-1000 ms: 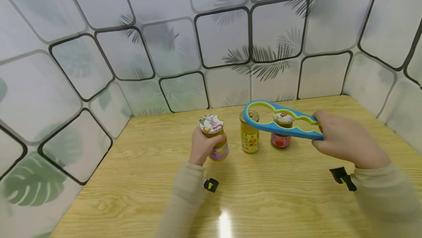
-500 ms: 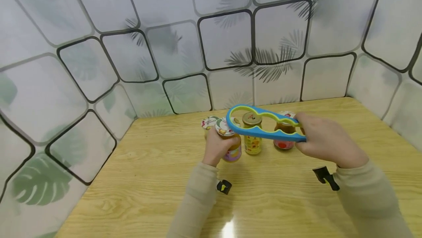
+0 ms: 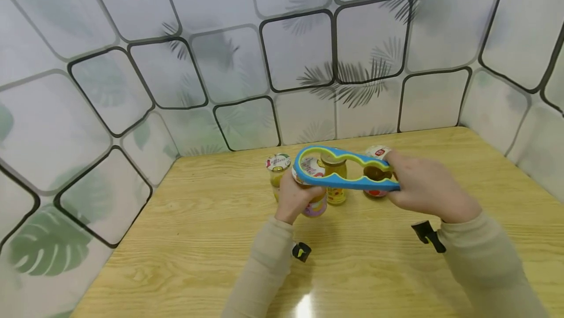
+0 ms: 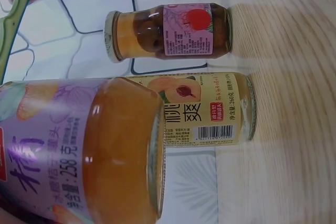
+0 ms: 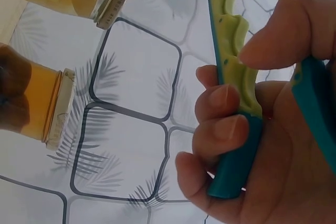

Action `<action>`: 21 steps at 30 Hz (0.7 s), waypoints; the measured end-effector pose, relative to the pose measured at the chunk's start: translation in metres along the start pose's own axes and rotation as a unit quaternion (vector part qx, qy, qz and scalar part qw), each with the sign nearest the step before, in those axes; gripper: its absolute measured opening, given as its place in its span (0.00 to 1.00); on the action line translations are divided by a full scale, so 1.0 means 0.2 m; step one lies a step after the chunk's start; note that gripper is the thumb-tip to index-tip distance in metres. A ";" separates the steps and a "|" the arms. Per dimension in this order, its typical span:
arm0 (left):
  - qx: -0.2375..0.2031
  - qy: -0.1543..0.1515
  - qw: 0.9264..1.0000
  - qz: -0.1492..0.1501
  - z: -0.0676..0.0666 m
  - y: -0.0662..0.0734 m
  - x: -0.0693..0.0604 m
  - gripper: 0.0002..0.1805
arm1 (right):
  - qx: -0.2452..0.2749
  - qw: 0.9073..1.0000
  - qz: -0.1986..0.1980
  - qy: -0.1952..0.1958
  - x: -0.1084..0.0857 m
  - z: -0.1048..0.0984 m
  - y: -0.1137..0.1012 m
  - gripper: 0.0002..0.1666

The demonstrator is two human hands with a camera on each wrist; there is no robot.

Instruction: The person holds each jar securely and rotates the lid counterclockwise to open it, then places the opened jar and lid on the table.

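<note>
The left hand (image 3: 294, 196) grips a purple-labelled jar (image 4: 89, 150), another jar (image 3: 277, 176) at that hand's eleven o'clock, and toward three o'clock the right hand (image 3: 423, 187) holds a blue opener (image 3: 361, 184).

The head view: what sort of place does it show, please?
Probably an indoor tabletop work corner, though the wider room is not shown: a wood-grain tabletop, leaf-patterned walls on three sides, and several glass jars.

White glare low on the table (image 3: 189, 239)
</note>
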State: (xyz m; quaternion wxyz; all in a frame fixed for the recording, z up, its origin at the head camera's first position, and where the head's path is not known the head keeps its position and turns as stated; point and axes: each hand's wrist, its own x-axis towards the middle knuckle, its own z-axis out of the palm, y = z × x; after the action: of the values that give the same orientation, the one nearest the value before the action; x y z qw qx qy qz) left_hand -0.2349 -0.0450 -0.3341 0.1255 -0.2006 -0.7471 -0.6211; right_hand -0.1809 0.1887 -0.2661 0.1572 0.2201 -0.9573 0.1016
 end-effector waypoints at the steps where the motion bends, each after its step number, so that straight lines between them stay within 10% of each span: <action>1: 0.004 -0.001 1.000 0.000 0.00 0.00 0.00 0.28 | 0.001 1.000 -0.001 0.000 0.00 0.00 0.00 0.19; 21: 0.015 -0.003 0.999 0.034 0.03 0.01 -0.02 0.36 | -0.007 1.000 -0.016 -0.002 0.00 0.03 -0.03 0.19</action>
State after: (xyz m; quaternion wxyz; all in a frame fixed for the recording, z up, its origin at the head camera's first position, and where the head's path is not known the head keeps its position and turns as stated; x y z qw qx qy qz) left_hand -0.2303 -0.0401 -0.3343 0.1472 -0.2258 -0.7495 -0.6047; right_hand -0.1804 0.1818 -0.2714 0.1581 0.2346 -0.9548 0.0914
